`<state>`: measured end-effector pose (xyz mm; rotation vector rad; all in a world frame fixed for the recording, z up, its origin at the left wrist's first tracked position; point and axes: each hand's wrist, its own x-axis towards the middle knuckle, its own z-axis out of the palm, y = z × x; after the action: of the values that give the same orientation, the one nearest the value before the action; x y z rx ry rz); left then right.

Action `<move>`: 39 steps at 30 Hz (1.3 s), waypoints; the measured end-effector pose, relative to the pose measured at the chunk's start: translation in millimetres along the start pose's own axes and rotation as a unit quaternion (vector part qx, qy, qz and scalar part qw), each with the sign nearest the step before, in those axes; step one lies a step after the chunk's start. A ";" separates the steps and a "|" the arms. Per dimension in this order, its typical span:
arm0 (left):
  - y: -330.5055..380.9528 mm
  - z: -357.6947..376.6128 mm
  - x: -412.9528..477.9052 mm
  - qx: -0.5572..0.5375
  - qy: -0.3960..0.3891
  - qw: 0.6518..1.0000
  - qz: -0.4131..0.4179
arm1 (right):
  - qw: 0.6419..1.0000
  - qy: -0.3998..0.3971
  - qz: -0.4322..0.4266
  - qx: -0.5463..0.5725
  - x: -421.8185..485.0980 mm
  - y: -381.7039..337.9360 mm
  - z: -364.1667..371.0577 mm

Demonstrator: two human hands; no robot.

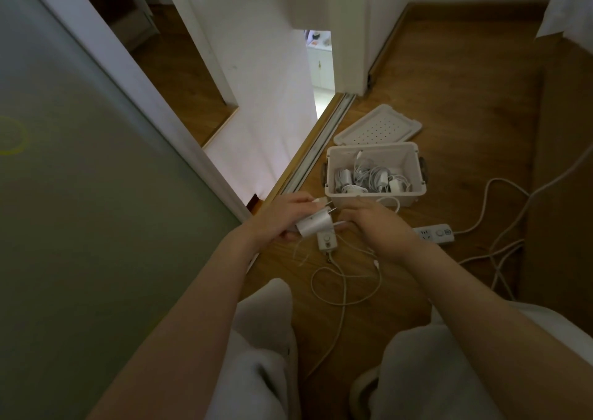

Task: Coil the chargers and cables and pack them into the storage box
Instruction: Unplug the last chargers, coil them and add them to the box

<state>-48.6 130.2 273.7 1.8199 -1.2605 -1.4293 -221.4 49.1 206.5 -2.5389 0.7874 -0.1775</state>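
My left hand (282, 217) grips a white charger (313, 225) wrapped in white cable, its plug prongs pointing toward the box. My right hand (373, 223) pinches the loose end of that cable just right of the charger. Straight ahead on the wooden floor stands the open white storage box (414, 169), holding several coiled white cables and chargers. A small white power strip (327, 241) lies under my hands, and its cable (345, 288) loops across the floor toward my knees.
The box's perforated lid (378, 127) lies behind the box. A second white power strip (436, 233) sits to the right with cords (500, 252) trailing right. A sliding door track (321, 150) and a frosted glass door (80, 195) run along the left.
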 end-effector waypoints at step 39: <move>17.0 26.8 27.4 -0.421 0.280 0.861 -0.059 | 0.951 0.128 0.090 0.266 -24.7 -68.1 -3.6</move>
<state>-79.2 102.5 266.2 1.4967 -0.1575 -1.1027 -208.7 110.8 242.4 -1.9464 0.9187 -0.5839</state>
